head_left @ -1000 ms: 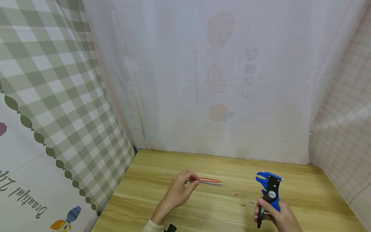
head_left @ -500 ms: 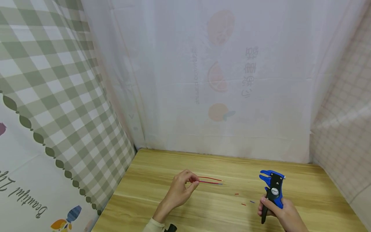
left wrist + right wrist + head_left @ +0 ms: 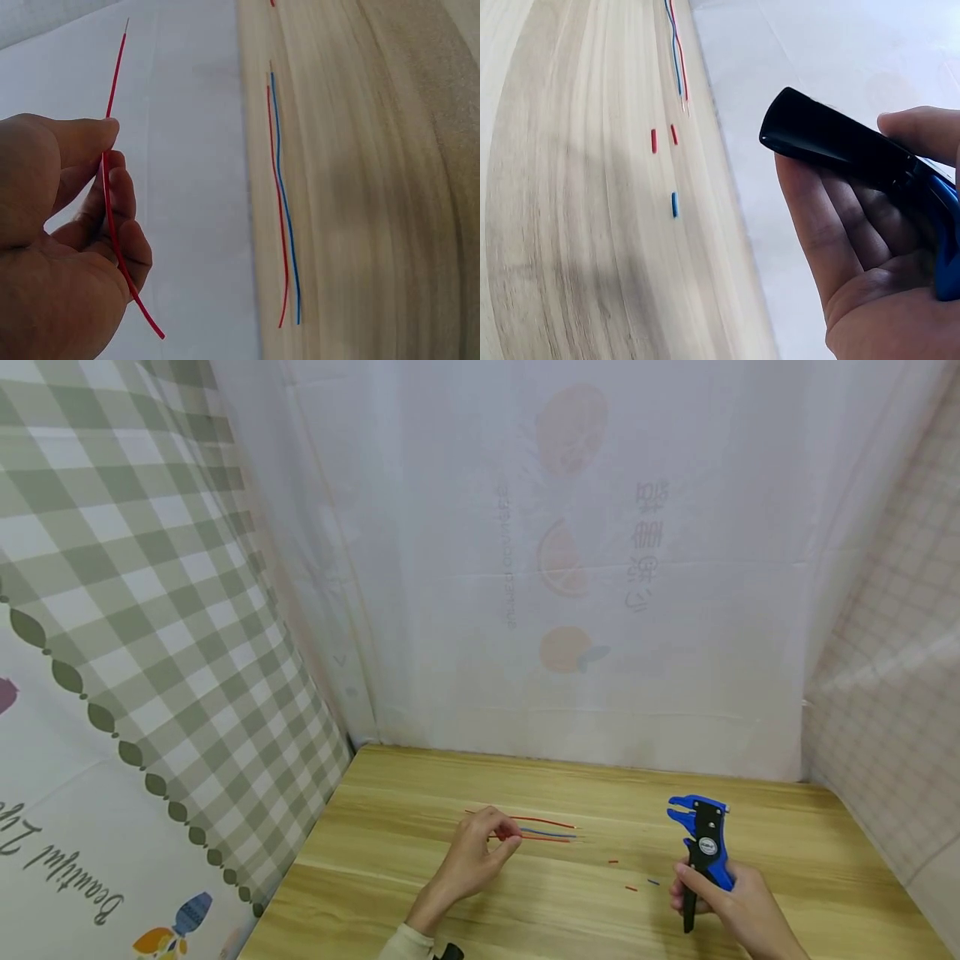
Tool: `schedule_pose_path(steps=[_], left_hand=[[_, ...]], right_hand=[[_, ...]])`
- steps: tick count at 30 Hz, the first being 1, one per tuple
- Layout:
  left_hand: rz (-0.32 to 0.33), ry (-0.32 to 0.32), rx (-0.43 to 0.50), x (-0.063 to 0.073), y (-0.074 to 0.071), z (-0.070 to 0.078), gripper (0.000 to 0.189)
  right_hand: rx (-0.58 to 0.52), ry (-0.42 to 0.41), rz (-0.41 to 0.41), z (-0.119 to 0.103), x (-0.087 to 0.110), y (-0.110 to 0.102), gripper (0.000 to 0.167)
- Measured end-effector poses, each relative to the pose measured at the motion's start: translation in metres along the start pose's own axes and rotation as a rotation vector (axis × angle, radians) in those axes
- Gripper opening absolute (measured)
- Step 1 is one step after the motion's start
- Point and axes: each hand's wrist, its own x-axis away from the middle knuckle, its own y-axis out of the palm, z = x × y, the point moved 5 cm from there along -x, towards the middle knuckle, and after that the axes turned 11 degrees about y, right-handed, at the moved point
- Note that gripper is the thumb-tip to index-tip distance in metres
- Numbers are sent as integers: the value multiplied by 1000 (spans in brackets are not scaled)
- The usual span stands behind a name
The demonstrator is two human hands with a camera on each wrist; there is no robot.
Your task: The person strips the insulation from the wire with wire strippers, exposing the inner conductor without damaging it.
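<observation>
My left hand (image 3: pixel 471 858) pinches a red wire (image 3: pixel 113 84) between thumb and fingertips, above the table. The wire's bare metal tip points away from the hand, and its other end curves past the palm. Below it, a second red wire (image 3: pixel 273 161) and a blue wire (image 3: pixel 289 232) lie side by side on the table, with bare tips. My right hand (image 3: pixel 733 900) grips a blue and black wire stripper (image 3: pixel 707 839) by its handles, its head upright and its jaws apart. In the right wrist view, a black handle (image 3: pixel 832 142) hides part of the fingers.
Two short red insulation bits (image 3: pixel 654 141) and a short blue bit (image 3: pixel 674 204) lie on the wooden table (image 3: pixel 390 793) between the hands. A pale curtain (image 3: pixel 450 677) hangs behind the table, and a green checked cloth (image 3: pixel 187 568) on the left.
My left hand has shifted slightly right and nearer, bringing the pinched red wire to the near side of the blue one. The wire stripper has risen a little and turned more upright.
</observation>
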Motion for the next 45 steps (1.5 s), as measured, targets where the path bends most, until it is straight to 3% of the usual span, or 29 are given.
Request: schedule_pose_path(steps=[15, 21, 25, 31, 36, 45], left_hand=[[0, -54, 10, 2, 15, -19, 7], [11, -46, 4, 4, 18, -26, 7], [12, -47, 3, 5, 20, -30, 7], [-15, -86, 8, 7, 24, -37, 6], [-36, -141, 12, 7, 27, -43, 6], [-43, -172, -21, 6, 29, -48, 9]], right_hand=[[32, 50, 61, 22, -19, -24, 39], [49, 54, 63, 27, -24, -32, 39], [153, 63, 100, 28, -27, -40, 39], [280, 166, 154, 32, -33, -54, 49], [296, 221, 169, 35, -35, -60, 50], [336, 204, 185, 42, -40, -70, 45]])
